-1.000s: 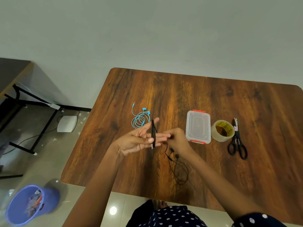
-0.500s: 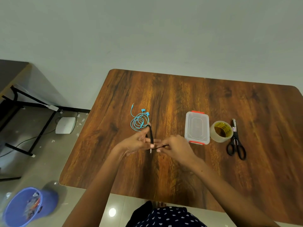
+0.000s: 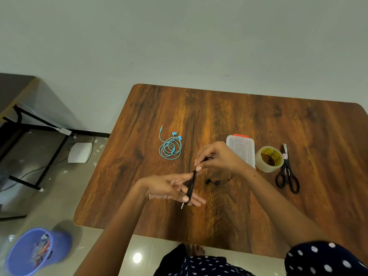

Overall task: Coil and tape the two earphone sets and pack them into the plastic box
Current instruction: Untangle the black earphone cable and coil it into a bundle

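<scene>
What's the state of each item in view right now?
black earphones: partly wound around left-hand fingers, earbud end trailing on the table
blue earphones: loosely coiled on the table, no tape visible
plastic box: lid on
tape roll: flat on the table
scissors: closed
left hand: fingers straight, cable wrapped around them
right hand: pinching the cable
</scene>
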`<state>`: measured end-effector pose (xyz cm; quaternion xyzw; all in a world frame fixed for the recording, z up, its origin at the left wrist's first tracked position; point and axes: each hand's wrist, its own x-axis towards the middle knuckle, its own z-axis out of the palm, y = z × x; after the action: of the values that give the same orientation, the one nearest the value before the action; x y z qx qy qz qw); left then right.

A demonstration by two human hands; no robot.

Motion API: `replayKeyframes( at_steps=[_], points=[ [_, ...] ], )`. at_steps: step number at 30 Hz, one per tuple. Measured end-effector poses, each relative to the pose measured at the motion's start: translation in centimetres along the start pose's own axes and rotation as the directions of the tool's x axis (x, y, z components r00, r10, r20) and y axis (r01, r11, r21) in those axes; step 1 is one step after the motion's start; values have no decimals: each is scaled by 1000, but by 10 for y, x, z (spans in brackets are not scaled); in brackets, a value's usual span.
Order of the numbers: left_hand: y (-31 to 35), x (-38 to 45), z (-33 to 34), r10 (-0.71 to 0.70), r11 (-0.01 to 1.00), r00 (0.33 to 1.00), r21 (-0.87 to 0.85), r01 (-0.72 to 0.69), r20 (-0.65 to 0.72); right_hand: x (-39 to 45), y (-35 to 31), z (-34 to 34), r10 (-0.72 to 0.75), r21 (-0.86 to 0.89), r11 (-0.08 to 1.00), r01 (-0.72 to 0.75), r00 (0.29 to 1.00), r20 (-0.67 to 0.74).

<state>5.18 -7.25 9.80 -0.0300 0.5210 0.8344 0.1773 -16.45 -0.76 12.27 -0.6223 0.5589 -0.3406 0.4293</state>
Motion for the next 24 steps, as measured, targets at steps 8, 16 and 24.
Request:
replayKeyframes(
  at_steps=[8,16,24],
  points=[
    [9,1,4,270,933,962,-255,-253,33,-2,17,27,233,655,746,-118,968,-92],
    [9,2,-4,221,931,937,-228,-286,-270,-13,17,58,362,751,640,-162,926,-109],
    [0,8,-17,205,922,858,-203,-331,-471,-22,14,73,309,404,890,-214,933,-187]
  ],
)
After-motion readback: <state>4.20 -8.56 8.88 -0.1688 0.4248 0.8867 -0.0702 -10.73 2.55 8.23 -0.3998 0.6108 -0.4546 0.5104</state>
